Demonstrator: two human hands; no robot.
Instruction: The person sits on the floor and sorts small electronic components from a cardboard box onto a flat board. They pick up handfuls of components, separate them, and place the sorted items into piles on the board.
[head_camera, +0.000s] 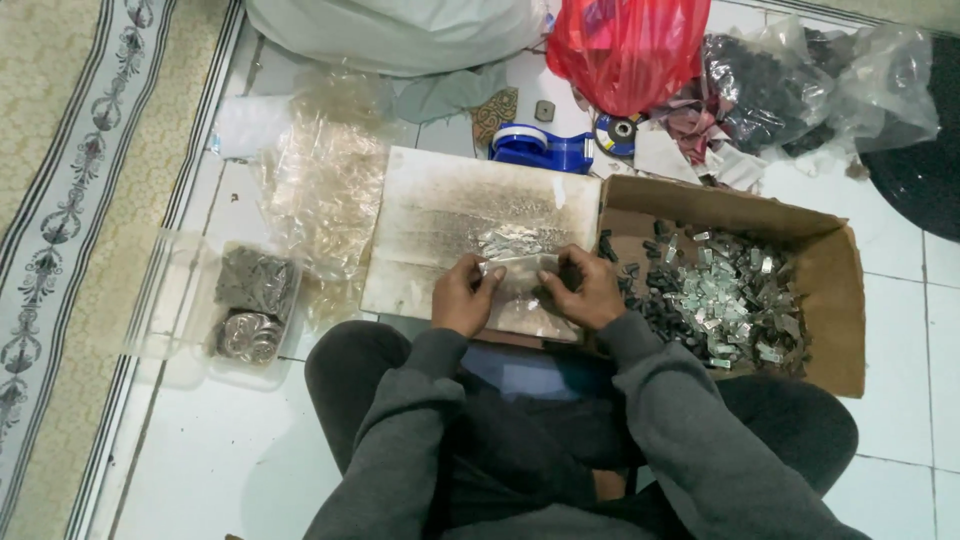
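Observation:
I sit on the floor with a worn white board (440, 215) in front of my knees. My left hand (462, 295) and my right hand (582, 290) both pinch a small clear plastic bag (520, 268) over the board's near edge. A few shiny foil-like pieces (512, 240) lie on the board just beyond the bag. To the right of my right hand is an open cardboard box (830, 290) holding several small dark parts and silvery packets (725, 295).
A clear plastic container (175, 300) with dark packed bags stands at the left. A heap of clear bags (325, 185) lies beside the board. Behind are a blue tape dispenser (540, 148), a red plastic bag (625, 50), a white sack (400, 30) and a patterned rug (70, 200).

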